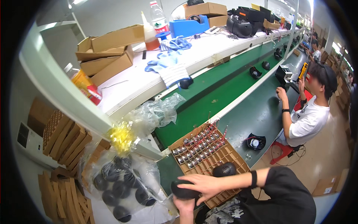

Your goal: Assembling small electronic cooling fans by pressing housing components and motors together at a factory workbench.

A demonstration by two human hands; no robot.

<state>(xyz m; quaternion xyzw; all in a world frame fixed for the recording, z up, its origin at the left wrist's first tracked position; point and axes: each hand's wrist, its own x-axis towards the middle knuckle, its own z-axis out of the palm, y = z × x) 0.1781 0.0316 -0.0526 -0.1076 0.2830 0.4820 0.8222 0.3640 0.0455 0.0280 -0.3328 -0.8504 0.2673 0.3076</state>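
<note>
A rounded black plastic shell [182, 191] is held low in front of me, near the corner of a divided cardboard tray [237, 161]. My left hand [184, 204] grips it from below. Over its top lies my right hand [204, 185], its fingers spread across the shell and slightly blurred. Beside my right wrist, a second black shell [224, 169] with a perforated patch rests on the tray. Small silvery cylindrical parts with red wires [197, 147] fill several of the tray's cells. The inside of the held shell is hidden.
A clear bag of black domed shells [121, 188] sits at my left, near stacked cardboard dividers [63, 198]. A green conveyor belt [220, 95] runs beyond the bench. An open black shell [256, 142] lies to the right, near a seated co-worker [309, 112].
</note>
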